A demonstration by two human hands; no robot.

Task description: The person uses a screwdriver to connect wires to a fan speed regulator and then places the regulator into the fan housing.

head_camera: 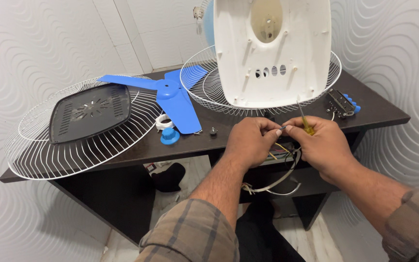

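Note:
My left hand (250,141) and my right hand (323,145) meet at the front edge of a dark table (122,154), pinching thin coloured wires (281,147) between the fingertips. In my right hand there is also a yellow-handled screwdriver (307,125), its shaft pointing up. A white cable (273,183) hangs in a loop below the hands. Just behind them stands the white fan base (272,53), tipped up with its underside facing me and leaning on a white wire guard (204,92).
A blue fan blade (170,94) lies mid-table with a blue cap (169,136), a white ring (163,121) and a small screw (213,130) near it. At left a second wire guard (35,150) holds a black cover (90,112). A switch block (341,103) sits at right. Walls close in on both sides.

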